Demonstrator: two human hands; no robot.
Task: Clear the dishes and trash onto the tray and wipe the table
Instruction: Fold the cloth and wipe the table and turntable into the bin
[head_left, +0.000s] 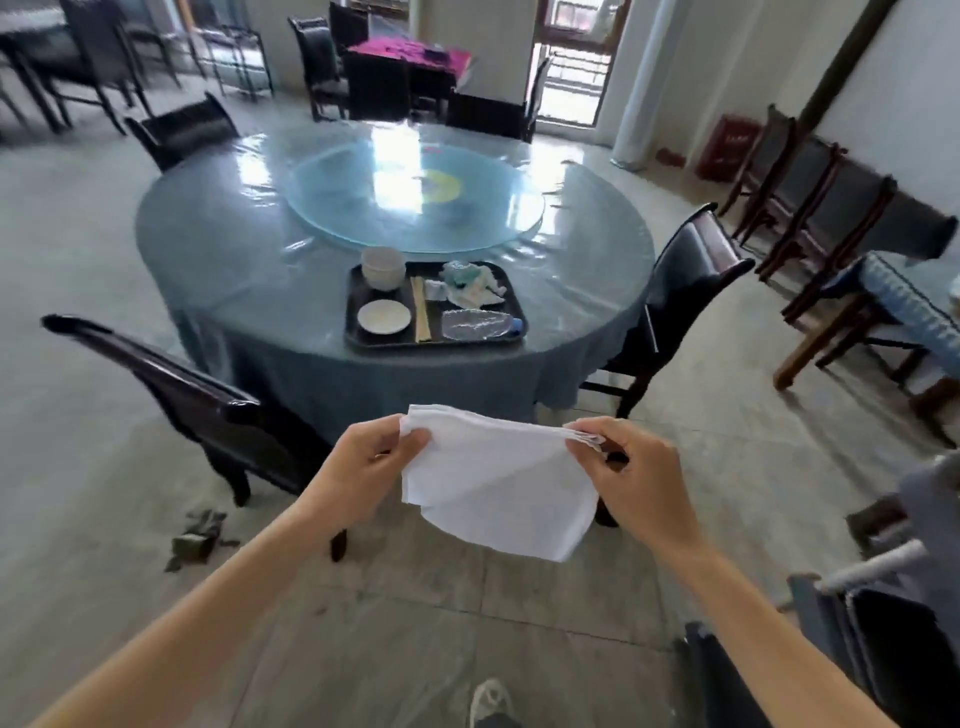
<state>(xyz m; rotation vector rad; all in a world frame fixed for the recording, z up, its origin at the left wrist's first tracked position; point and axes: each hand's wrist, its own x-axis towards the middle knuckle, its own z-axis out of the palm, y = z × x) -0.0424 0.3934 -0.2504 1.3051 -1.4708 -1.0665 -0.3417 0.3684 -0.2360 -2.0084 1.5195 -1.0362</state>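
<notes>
A white cloth (498, 483) hangs stretched between a person's two hands above the tiled floor (415, 613), short of the near edge of the round desk (249, 249). Its long axis runs left to right, the top edge taut and the lower edge sagging down toward the right. The left hand (358, 467) pinches the cloth's upper left corner between thumb and fingers; the right hand (631, 475) pinches the bunched upper right corner in the same way.

At the near edge of the desk sits a dark tray (353, 312). On it, stacked white bowls (383, 267) stand at the far left corner, a white saucer (383, 316) lies at the near left, a pair of chopsticks (420, 309) points from near edge to far edge down the middle, crumpled napkins and wrappers (472, 283) fill the far right, and a crushed clear plastic bottle (480, 325) lies lengthwise along the near right with its blue cap toward the right. No writing on any of these can be read.

A glass turntable (415, 200) occupies the desk's centre, over a blue cloth under clear plastic. Dark chairs (171, 384) flank the desk's left and right edges.
</notes>
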